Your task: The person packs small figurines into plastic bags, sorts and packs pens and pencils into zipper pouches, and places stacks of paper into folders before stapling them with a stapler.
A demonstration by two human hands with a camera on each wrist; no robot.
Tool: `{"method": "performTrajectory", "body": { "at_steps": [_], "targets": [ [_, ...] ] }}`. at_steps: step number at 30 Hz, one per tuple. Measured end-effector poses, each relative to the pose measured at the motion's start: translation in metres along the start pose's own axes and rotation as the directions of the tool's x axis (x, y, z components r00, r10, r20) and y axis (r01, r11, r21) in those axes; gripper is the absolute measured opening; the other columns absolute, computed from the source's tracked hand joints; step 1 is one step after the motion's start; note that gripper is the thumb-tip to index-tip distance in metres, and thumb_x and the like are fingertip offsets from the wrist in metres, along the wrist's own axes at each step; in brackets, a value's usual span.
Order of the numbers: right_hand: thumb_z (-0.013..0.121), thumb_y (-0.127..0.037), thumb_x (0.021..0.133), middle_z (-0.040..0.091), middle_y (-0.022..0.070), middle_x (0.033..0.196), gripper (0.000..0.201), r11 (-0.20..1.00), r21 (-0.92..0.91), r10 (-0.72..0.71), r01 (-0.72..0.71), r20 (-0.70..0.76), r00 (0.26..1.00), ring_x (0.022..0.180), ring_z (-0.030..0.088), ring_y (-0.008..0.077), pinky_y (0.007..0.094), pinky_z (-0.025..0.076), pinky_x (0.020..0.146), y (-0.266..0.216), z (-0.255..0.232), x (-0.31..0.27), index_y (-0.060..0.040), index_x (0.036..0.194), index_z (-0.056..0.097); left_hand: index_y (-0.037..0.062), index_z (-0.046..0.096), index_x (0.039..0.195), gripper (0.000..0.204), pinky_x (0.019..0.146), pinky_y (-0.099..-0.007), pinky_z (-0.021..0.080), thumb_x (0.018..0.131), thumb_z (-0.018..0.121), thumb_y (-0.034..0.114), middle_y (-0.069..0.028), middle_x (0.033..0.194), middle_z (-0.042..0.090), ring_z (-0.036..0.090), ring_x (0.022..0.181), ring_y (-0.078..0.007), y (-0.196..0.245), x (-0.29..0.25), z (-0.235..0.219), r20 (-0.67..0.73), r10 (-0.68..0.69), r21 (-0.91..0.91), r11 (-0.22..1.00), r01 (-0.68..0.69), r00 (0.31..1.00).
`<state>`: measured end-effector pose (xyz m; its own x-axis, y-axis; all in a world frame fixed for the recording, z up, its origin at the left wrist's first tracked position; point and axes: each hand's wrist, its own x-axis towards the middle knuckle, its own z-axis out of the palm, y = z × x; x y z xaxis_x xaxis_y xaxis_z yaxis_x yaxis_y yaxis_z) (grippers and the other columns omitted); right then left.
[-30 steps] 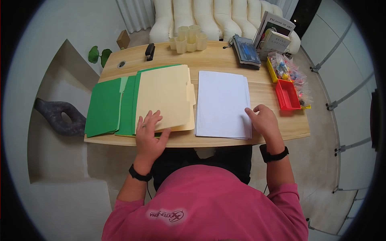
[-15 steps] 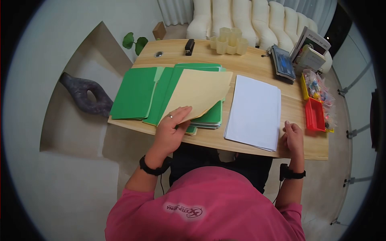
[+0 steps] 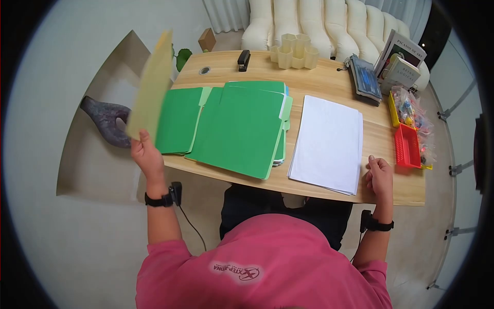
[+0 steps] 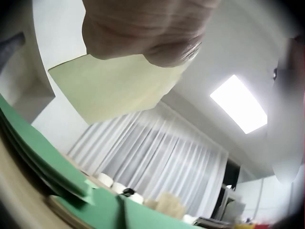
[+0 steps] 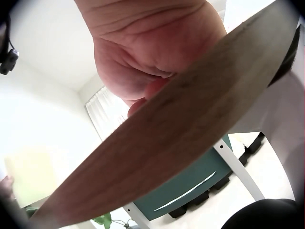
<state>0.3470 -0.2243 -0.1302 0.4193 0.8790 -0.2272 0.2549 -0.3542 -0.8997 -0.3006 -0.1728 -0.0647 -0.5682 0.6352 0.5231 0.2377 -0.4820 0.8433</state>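
In the head view my left hand (image 3: 147,154) grips a cream file folder (image 3: 152,85) by its lower edge. The folder stands nearly upright above the table's left end; in the left wrist view the folder (image 4: 119,83) hangs in the air beyond the palm. Below and to the right lie green file folders (image 3: 242,131) in overlapping stacks, some with pale tabs. A stack of white paper (image 3: 327,144) lies right of them. My right hand (image 3: 380,175) rests at the table's front edge beside the paper, its fingers loosely curled around nothing.
At the back stand a black stapler (image 3: 244,61) and a pale honeycomb-shaped holder (image 3: 294,51). Along the right side are a blue pouch (image 3: 365,82), upright books (image 3: 401,62), a red basket (image 3: 407,147) and bagged small items (image 3: 406,108) in a yellow basket.
My left hand has lifted the cream folder off the green stack and swung it up to the left, uncovering a green folder. The right hand moved off the paper's edge, then stayed put.
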Motion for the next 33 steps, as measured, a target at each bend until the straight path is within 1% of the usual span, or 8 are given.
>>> {"method": "performTrajectory", "body": {
  "at_steps": [3, 7, 12, 18, 23, 26, 30, 33],
  "targets": [
    [0.067, -0.041, 0.109, 0.056, 0.0029, 0.058, 0.042, 1.000, 0.009, 0.003, -0.003, 0.000, 1.000, 0.040, 0.045, 0.0098, 0.0274, 0.035, 0.040, 0.000, 0.000, 0.000, -0.0021, 0.093, 0.064, 0.0125, 0.070, 0.143, 0.043, 0.125, -0.0423, 0.036, 0.104, 0.056, 0.000, -0.0115, 0.148, 0.067, 0.051, 0.149, -0.0324, -0.028, 0.018, -0.014, 0.404, 0.314, 0.434, 0.761, -0.483, 0.859],
    [0.067, -0.041, 0.109, 0.056, 0.0028, 0.058, 0.042, 1.000, 0.021, 0.010, -0.010, 0.000, 1.000, 0.040, 0.045, 0.0100, 0.0274, 0.035, 0.040, -0.002, 0.000, -0.002, -0.0023, 0.093, 0.064, 0.0184, 0.075, 0.136, 0.067, 0.132, -0.0593, 0.012, 0.086, 0.040, -0.010, -0.0063, 0.148, 0.068, 0.044, 0.155, -0.0356, -0.069, 0.011, -0.042, 0.536, 0.011, 0.628, 0.663, -0.408, 0.844],
    [0.068, -0.042, 0.108, 0.057, 0.0029, 0.059, 0.042, 1.000, 0.011, 0.010, -0.010, 0.005, 1.000, 0.040, 0.045, 0.0103, 0.0274, 0.035, 0.040, -0.003, 0.000, -0.002, -0.0026, 0.094, 0.064, 0.0173, 0.079, 0.127, 0.059, 0.132, -0.0635, 0.003, 0.087, 0.042, -0.007, -0.0057, 0.148, 0.069, 0.042, 0.157, -0.0342, -0.093, 0.005, -0.065, 0.551, -0.224, 0.697, 0.654, -0.296, 0.804],
    [0.068, -0.043, 0.107, 0.057, 0.0027, 0.060, 0.043, 0.999, -0.010, 0.048, -0.048, -0.002, 0.999, 0.040, 0.046, 0.0103, 0.0273, 0.035, 0.041, -0.013, 0.001, -0.006, -0.0021, 0.094, 0.065, 0.0156, 0.072, 0.137, 0.064, 0.131, -0.0673, 0.009, 0.080, 0.049, -0.004, -0.0104, 0.153, 0.064, 0.039, 0.158, -0.0370, -0.010, -0.023, 0.000, 0.657, -0.162, 0.647, 0.623, -0.440, 0.736],
    [0.068, -0.042, 0.107, 0.057, 0.0025, 0.060, 0.042, 0.997, -0.024, 0.077, -0.077, 0.001, 0.997, 0.041, 0.046, 0.0103, 0.0275, 0.036, 0.041, -0.024, 0.001, -0.012, -0.0026, 0.094, 0.065, 0.0056, 0.069, 0.135, 0.047, 0.126, -0.0542, 0.037, 0.089, 0.072, 0.007, -0.0171, 0.154, 0.062, 0.048, 0.152, -0.0417, 0.044, -0.081, 0.072, 0.916, -0.118, 0.317, 0.799, -0.511, 0.383],
    [0.070, -0.040, 0.107, 0.057, 0.0018, 0.061, 0.039, 0.997, -0.022, 0.080, -0.080, 0.004, 0.997, 0.044, 0.047, 0.0094, 0.0271, 0.037, 0.044, -0.028, -0.002, -0.014, -0.0030, 0.093, 0.065, 0.0022, 0.070, 0.129, 0.038, 0.111, -0.0478, 0.053, 0.094, 0.077, 0.015, -0.0189, 0.143, 0.069, 0.061, 0.138, -0.0428, 0.028, -0.101, 0.082, 0.964, -0.028, 0.210, 0.692, -0.691, 0.266],
    [0.074, -0.033, 0.105, 0.058, -0.0002, 0.065, 0.035, 0.988, -0.074, -0.135, 0.134, -0.012, 0.991, 0.057, 0.051, 0.0069, 0.0262, 0.041, 0.053, -0.048, 0.012, -0.027, -0.0023, 0.091, 0.066, 0.0023, 0.072, 0.123, 0.026, 0.094, -0.0472, 0.060, 0.100, 0.072, 0.012, -0.0176, 0.130, 0.076, 0.074, 0.115, -0.0407, 0.014, -0.116, 0.092, 0.943, 0.111, 0.144, 0.714, -0.686, 0.314],
    [0.074, -0.030, 0.105, 0.063, 0.0006, 0.071, 0.031, 0.994, -0.016, -0.106, 0.112, 0.218, 0.970, 0.063, 0.057, 0.0083, 0.0270, 0.046, 0.058, -0.103, 0.042, -0.057, -0.0011, 0.093, 0.070, 0.0030, 0.072, 0.118, 0.018, 0.080, -0.0429, 0.060, 0.102, 0.071, 0.013, -0.0164, 0.112, 0.079, 0.076, 0.089, -0.0359, 0.013, -0.123, 0.099, 0.869, 0.110, 0.244, 0.754, -0.610, 0.483]
  ]
}}
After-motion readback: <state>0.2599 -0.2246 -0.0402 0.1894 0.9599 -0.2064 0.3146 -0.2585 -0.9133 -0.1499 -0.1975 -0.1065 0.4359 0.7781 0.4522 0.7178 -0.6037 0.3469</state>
